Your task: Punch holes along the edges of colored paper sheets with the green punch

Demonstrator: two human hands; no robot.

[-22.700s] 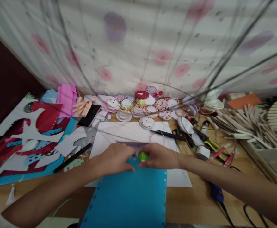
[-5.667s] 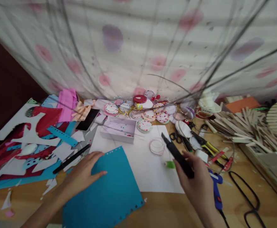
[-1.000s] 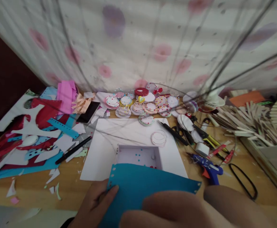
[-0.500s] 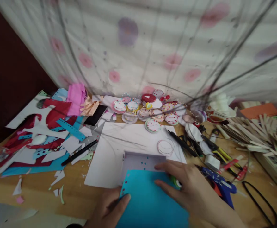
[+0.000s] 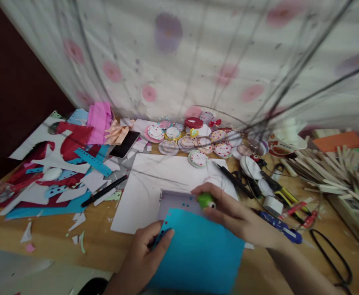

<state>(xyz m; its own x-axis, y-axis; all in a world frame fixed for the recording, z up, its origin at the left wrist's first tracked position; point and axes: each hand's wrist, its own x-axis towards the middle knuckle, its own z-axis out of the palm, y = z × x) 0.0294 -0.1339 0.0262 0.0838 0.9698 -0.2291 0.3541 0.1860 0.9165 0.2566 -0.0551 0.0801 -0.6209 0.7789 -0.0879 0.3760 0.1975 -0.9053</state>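
My left hand [image 5: 147, 254] pinches the left edge of a bright blue sheet of paper [image 5: 199, 250], thumb on top. A row of small holes runs along that edge. My right hand [image 5: 228, 209] is closed around a small green paper punch [image 5: 206, 200] with a white and dark end, just above the sheet's top edge. Behind the sheet, a shallow white box [image 5: 175, 198] holds a few tiny blue dots; the paper covers its front part. Under the box lies a large white sheet [image 5: 139, 184].
Paper scraps [image 5: 65, 164], a black pen [image 5: 104, 191] and a phone [image 5: 125, 144] lie left. Decorated paper discs [image 5: 198, 143] line the back. At right are a black craft knife [image 5: 235, 178], pliers [image 5: 287, 196], a blue glue gun [image 5: 279, 227] and wooden sticks [image 5: 336, 168].
My right hand has lifted and turned at the sheet's top edge, bringing the green punch into clear view. The blue sheet has tilted and shifted slightly, still in my left hand.
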